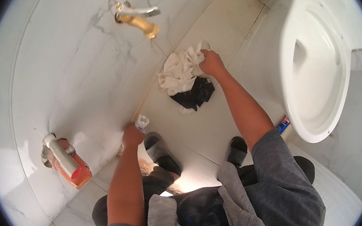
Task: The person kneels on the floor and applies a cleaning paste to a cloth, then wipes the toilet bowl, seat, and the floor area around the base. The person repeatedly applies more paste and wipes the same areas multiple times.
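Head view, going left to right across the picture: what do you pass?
Orange bottle → left hand → brass tap → white cloth → right hand → toilet.

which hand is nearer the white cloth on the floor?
Right. The right hand is on the white cloth, gripping its edge. The left hand is well back by the wall, holding a small white container.

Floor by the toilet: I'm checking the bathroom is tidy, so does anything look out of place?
Yes. A crumpled white cloth and a black one lie heaped on the floor tiles, with the right hand on the white cloth.
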A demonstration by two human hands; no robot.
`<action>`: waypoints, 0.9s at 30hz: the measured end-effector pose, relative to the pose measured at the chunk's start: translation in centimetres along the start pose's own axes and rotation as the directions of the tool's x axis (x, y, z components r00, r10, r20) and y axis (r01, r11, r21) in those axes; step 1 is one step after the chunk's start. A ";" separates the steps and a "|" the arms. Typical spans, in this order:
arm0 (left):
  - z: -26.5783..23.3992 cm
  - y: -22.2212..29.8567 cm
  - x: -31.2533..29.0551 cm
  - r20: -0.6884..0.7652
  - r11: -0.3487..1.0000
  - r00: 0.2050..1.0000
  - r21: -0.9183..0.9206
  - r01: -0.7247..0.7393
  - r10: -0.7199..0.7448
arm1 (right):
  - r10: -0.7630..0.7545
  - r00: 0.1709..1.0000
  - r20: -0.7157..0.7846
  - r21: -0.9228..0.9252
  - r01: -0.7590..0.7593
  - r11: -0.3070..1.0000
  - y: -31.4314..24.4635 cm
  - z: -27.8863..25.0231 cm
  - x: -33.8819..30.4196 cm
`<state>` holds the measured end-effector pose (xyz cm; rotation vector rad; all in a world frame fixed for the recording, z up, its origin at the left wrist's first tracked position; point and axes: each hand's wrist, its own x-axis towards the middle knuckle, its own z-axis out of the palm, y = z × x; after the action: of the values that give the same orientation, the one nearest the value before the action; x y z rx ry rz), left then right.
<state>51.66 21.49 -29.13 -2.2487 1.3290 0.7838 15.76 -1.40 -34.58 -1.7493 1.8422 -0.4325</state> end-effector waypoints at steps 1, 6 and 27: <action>0.1 -0.1 0.3 -0.022 0.998 0.998 0.013 0.061 -0.060 | 0.027 1.000 -0.012 -0.073 -0.028 0.997 -0.1 0.3 0.1; 0.9 -0.4 1.4 -0.035 0.960 0.973 0.161 0.231 -0.228 | 0.020 1.000 0.023 -0.135 -0.017 0.991 0.6 -0.5 -1.2; -4.6 21.1 4.5 -0.294 0.805 0.955 -0.577 -0.141 -0.043 | 0.202 0.950 0.240 -0.189 -0.158 0.969 2.1 -5.9 -8.2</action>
<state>35.93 6.13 -29.95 -2.9309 1.4177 1.0283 10.53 6.03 -29.68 -1.6347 1.8692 0.0244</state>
